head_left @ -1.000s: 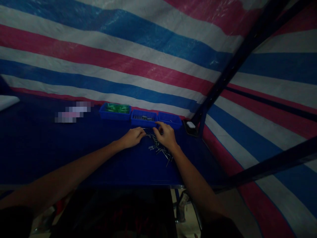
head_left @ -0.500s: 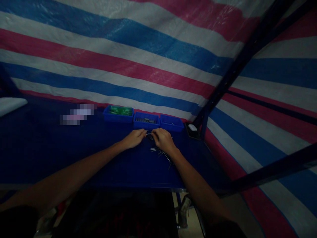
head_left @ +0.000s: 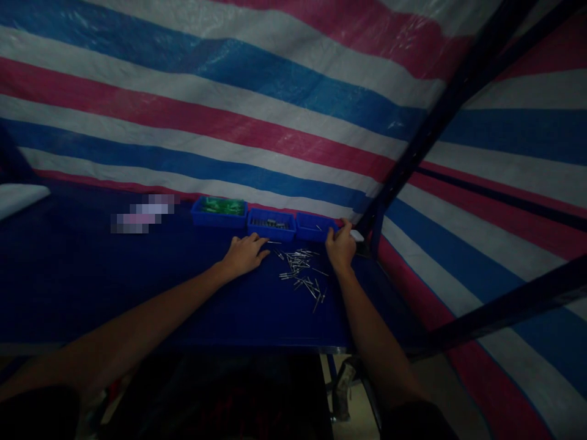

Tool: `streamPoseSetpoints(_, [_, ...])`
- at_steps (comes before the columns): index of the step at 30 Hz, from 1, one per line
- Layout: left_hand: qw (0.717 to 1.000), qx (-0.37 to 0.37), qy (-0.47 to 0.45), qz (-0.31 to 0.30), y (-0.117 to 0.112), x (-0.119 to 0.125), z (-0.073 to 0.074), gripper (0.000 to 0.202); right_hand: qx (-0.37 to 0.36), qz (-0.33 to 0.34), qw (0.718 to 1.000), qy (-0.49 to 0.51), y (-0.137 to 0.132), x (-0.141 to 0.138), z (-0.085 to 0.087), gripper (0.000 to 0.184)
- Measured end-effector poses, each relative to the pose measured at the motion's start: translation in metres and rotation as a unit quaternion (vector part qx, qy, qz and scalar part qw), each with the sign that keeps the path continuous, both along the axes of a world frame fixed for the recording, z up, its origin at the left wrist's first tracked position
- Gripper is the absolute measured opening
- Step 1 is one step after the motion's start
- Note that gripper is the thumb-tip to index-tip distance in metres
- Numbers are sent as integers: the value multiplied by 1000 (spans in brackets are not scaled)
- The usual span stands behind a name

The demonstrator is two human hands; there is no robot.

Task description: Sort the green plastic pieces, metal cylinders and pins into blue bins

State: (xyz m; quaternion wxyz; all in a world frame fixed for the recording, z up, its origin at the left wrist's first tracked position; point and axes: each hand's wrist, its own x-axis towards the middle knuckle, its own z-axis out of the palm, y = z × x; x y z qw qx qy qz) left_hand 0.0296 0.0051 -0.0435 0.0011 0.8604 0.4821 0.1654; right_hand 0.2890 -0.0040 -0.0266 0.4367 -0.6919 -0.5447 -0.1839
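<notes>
A loose pile of small metal pins (head_left: 300, 272) lies on the dark blue table (head_left: 137, 293). My left hand (head_left: 245, 253) rests on the table just left of the pile, fingers curled, with a thin pin at its fingertips. My right hand (head_left: 340, 244) has reached to the right end of the row of trays, beside the rightmost blue tray (head_left: 316, 227) and a small white object (head_left: 355, 235); its fingers are curled and what they hold is hidden. The middle blue tray (head_left: 270, 225) holds dark metal parts. The left blue tray (head_left: 219, 211) holds green parts.
A striped red, white and blue tarp (head_left: 257, 104) hangs close behind the table. Dark metal frame bars (head_left: 435, 116) cross at the right. A white object (head_left: 18, 197) lies at the table's far left. The table's front edge (head_left: 257, 347) is near my body.
My right hand left the pin pile and moved right to the end of the tray row by the white object. My left hand stayed beside the pile.
</notes>
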Motion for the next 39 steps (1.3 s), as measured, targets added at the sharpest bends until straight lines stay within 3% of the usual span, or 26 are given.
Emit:
streamPoseSetpoints(6, [998, 35, 44, 31, 4, 25, 3, 29, -14, 112, 993, -31, -6, -32, -4, 36])
streamPoseSetpoints(10, [999, 19, 24, 32, 7, 27, 1, 25, -44, 205, 973, -94, -14, -55, -4, 26])
streamPoseSetpoints(14, [999, 2, -42, -12, 8, 18, -3, 25, -76, 286, 944, -149, -19, -63, -7, 24])
streamPoseSetpoints(17, [996, -4, -78, -51, 7, 15, -4, 27, -89, 311, 929, -182, -20, -64, -7, 17])
streamPoseSetpoints(23, [980, -43, -177, -85, 6, 14, -2, 27, -95, 310, 924, -203, -25, -66, -4, 10])
streamPoseSetpoints(29, [972, -38, -201, -114, 6, 14, 0, 28, -79, 285, 930, -218, -17, -59, 1, 15])
streamPoseSetpoints(31, [977, -22, -184, -108, 5, 13, -1, 21, -51, 234, 953, -185, -9, -46, 6, 20])
streamPoseSetpoints(35, [986, -24, -88, -140, 1, 9, 0, 22, -15, 69, 996, -54, 4, -15, 12, 27])
streamPoseSetpoints(39, [984, -40, -40, -170, -1, 6, 1, 17, -25, 68, 997, 4, -5, -6, 8, 36])
